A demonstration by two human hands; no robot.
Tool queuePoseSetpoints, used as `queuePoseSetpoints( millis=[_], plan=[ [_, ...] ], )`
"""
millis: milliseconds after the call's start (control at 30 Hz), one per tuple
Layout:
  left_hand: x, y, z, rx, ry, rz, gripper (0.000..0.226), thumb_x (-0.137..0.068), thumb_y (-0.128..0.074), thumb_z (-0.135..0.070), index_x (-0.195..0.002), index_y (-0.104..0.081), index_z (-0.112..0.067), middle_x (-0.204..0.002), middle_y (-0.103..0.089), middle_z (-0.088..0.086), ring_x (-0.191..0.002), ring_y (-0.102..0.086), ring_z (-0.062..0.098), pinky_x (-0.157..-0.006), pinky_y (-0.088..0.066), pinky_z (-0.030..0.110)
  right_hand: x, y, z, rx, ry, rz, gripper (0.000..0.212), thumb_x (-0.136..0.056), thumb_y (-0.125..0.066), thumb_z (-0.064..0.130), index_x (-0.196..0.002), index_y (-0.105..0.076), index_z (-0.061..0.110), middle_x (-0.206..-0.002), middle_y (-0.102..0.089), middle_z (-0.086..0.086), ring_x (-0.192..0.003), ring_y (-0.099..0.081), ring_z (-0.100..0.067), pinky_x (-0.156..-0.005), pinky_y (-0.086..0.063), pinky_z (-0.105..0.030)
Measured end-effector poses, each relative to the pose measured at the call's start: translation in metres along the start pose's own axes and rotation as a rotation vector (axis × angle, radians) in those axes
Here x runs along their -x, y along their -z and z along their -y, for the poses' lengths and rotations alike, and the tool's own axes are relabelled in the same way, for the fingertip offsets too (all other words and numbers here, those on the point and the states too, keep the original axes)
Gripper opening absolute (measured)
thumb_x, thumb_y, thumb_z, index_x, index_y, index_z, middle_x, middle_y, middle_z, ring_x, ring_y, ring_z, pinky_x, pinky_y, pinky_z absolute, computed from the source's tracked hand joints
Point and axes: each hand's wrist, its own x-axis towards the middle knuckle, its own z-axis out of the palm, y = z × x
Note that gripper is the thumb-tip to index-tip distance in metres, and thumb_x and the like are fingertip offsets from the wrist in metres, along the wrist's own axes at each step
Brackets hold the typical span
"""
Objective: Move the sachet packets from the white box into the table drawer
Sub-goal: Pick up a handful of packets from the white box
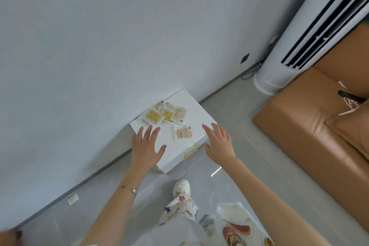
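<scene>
Left hand (146, 146), spread and empty, hovers just short of the sachets (165, 116) heaped on the white top (199, 114); right hand (218, 142), open too, at its front edge. The drawer (177, 161) looks closed: next, probably, pull its gold handle (191, 151).

At centre frame I recorded sachet packets (165, 115) in two colourways: yellow with dark specks, and beige, all white-edged. The table (199, 118) beneath them was glossy white, its handle (190, 152) gold. The sofa (299, 126), right of frame, was plain tan. The air conditioner (277, 60), upper right, was white with black slats. The person's trousers (179, 209), lower centre, were white, printed with red and blue stars.
</scene>
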Motion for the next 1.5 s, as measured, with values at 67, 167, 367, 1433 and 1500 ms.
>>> queuePoseSetpoints(
  millis=[67,167,367,1433,1500],
  plan=[
    [-0.023,0.002,0.009,0.014,0.038,0.008,0.066,-0.092,-0.053,-0.048,-0.149,-0.031,-0.024,-0.159,-0.024,0.004,-0.148,-0.009,0.031,-0.117,-0.010,0.050,-0.029,0.002,0.001,-0.011,0.000,-0.006,0.065,-0.096,-0.049,0.028,-0.153,-0.017,0.028,-0.158,-0.016,-0.007,-0.145,-0.015,-0.027,-0.117,-0.013,-0.041],
    [-0.051,0.004,0.017,0.039,0.109,0.021,0.070,-0.091,-0.052,-0.052,-0.151,-0.026,-0.026,-0.159,-0.023,0.004,-0.148,-0.010,0.031,-0.118,-0.010,0.051,-0.069,0.002,0.000,-0.075,-0.018,0.009,0.061,-0.097,-0.050,0.030,-0.151,-0.023,0.028,-0.155,-0.025,-0.004,-0.142,-0.023,-0.026,-0.115,-0.019,-0.040],
    [-0.091,-0.021,0.032,0.168,0.316,0.020,0.072,-0.093,-0.048,-0.055,-0.152,-0.018,-0.029,-0.160,-0.019,0.000,-0.149,-0.007,0.028,-0.119,-0.007,0.048,-0.143,-0.036,-0.019,-0.151,-0.110,0.153,0.055,-0.096,-0.052,0.032,-0.147,-0.033,0.025,-0.150,-0.034,-0.003,-0.138,-0.030,-0.026,-0.111,-0.029,-0.041],
    [-0.324,-0.283,0.121,0.714,1.285,-0.219,0.102,-0.069,-0.084,-0.040,-0.146,-0.025,-0.005,-0.143,-0.035,0.015,-0.131,-0.032,0.033,-0.101,-0.036,0.046,-0.393,-0.305,-0.009,-0.029,-0.029,0.279,0.097,-0.069,-0.076,0.056,-0.144,-0.025,0.022,-0.124,-0.040,-0.006,-0.112,-0.039,-0.025,-0.095,-0.029,-0.036],
    [-0.326,-0.281,0.124,0.745,1.329,-0.205,0.097,-0.067,-0.085,-0.040,-0.141,-0.033,-0.005,-0.138,-0.040,0.014,-0.127,-0.035,0.032,-0.098,-0.038,0.046,-0.393,-0.305,-0.005,-0.058,-0.029,0.231,0.082,-0.069,-0.077,0.053,-0.135,-0.037,0.023,-0.121,-0.040,-0.006,-0.110,-0.038,-0.025,-0.093,-0.028,-0.036]
  ],
)
